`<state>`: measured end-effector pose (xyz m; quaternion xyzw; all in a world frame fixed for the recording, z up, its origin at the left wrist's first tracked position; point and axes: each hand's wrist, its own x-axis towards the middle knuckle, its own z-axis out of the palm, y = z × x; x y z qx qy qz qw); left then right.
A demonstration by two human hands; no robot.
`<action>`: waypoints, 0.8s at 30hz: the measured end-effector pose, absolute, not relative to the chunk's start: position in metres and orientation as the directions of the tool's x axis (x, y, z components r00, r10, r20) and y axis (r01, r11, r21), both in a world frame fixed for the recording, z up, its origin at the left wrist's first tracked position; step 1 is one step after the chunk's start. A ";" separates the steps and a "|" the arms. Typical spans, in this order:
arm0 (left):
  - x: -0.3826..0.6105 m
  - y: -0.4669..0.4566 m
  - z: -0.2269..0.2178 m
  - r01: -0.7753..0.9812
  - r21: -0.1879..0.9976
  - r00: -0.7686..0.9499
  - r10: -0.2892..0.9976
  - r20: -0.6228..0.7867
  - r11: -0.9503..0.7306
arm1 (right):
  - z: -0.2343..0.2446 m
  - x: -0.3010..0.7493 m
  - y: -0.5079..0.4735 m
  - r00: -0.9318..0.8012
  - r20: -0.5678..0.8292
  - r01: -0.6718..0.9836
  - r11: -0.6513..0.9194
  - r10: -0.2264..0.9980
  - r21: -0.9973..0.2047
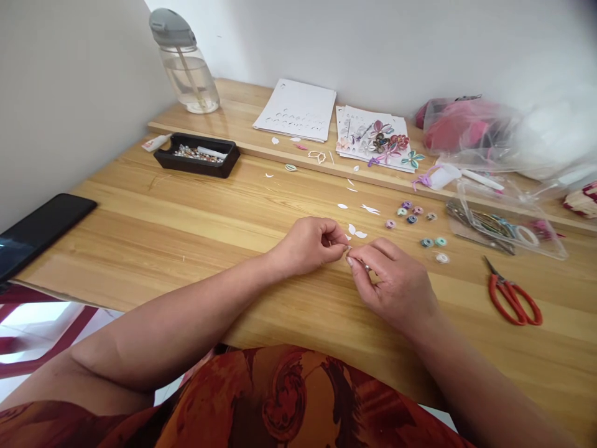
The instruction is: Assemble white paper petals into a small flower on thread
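Note:
My left hand (313,246) and my right hand (390,279) meet above the wooden table, fingertips almost touching. Each is closed in a pinch. Between them shows a tiny pale bit, too small to name. Just beyond the fingers lie white petal-shaped cut-outs (359,234), with a white leaf-shaped piece (342,206) and a forked white piece (370,210) farther back. To the right of my right hand sit several small thread bobbins (411,219) in pink, purple, blue, green and white. Red-handled scissors (515,302) rest at the far right, blades pointing away.
A black tray (198,155) holds beads at the back left, below a water bottle (184,62). On the raised ledge lie paper sheets (298,109) and colourful flower ornaments (389,143). A clear plastic box (543,239) stands right. A phone (44,230) lies left.

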<state>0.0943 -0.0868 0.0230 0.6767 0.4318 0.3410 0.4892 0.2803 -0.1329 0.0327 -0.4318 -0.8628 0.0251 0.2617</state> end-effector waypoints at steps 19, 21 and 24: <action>0.089 -0.085 0.032 0.003 0.966 0.642 0.740 -0.199 0.257 | 0.030 0.292 -0.111 -0.320 -0.106 0.235 -0.029 0.942 -0.971; 0.091 -0.085 0.029 -0.060 0.957 0.596 0.779 -0.194 0.285 | 0.027 0.290 -0.112 -0.318 -0.122 0.193 -0.062 0.940 -0.979; 0.094 -0.084 0.025 -0.135 0.945 0.505 0.841 -0.192 0.297 | 0.025 0.286 -0.116 -0.306 -0.079 0.218 -0.011 0.949 -0.976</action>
